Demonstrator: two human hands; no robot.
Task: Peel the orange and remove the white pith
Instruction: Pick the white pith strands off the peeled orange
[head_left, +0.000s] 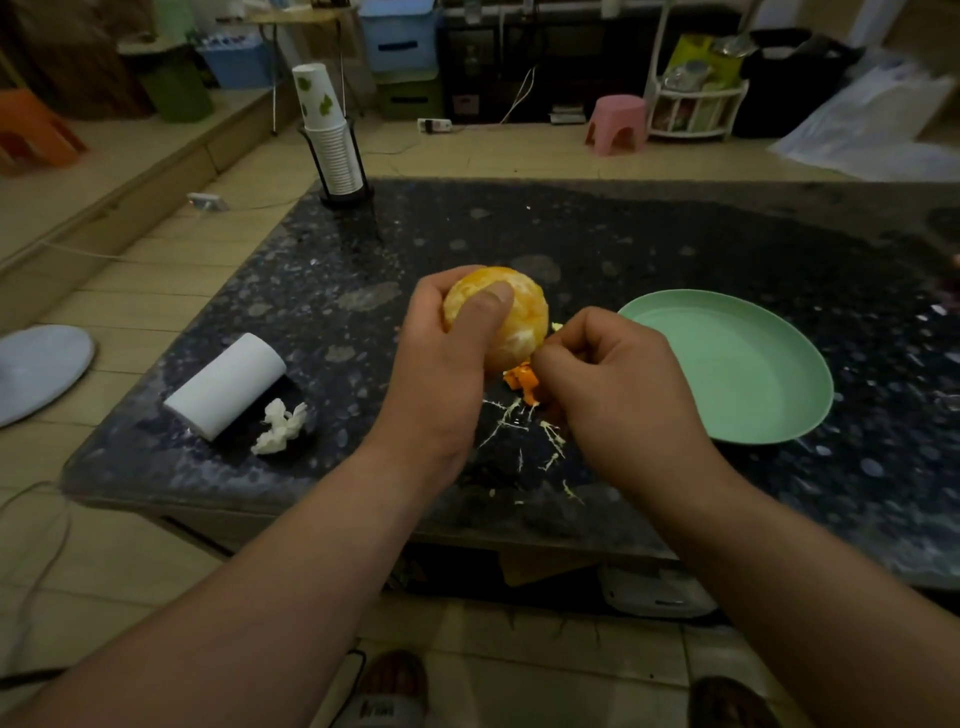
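The peeled orange (514, 325) is held above the table (623, 244), near its middle. The left hand (441, 374) is wrapped around it, thumb across the front. The right hand (613, 384) is curled, fingertips at the orange's right side; whether they pinch pith I cannot tell. Below lie peel scraps (522, 382) and pith strands (506, 423) — a green plate (753, 374) right, a tissue roll (226, 384) left.

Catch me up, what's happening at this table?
A person is cleaning an orange over the dark table. The left hand grips the orange, already stripped of peel on the side shown, thumb across it. The right hand pinches at its lower right side, apparently picking pith. Peel scraps and white pith strands lie beneath; a green plate sits to the right.
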